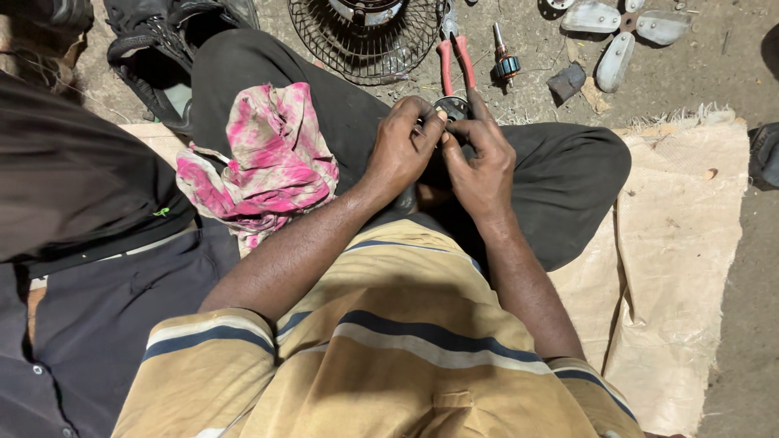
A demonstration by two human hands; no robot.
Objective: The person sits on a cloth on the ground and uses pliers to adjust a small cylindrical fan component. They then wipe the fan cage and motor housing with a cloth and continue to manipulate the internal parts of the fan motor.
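Both my hands meet over my crossed legs around a small round dark part [451,107] with a metal centre. My left hand [402,146] grips it from the left with fingers curled. From the right, my right hand [481,158] holds it too, with the index finger stretched up along its edge. Most of the part is hidden by my fingers. Red-handled pliers [454,61] lie on the ground just beyond my hands.
A pink and white rag [268,158] lies on my left knee. A wire fan guard [365,40], a small motor rotor [505,61] and a grey fan blade [621,36] lie on the dirt ahead. A burlap sack [682,243] covers the ground at right. Another person sits close at left.
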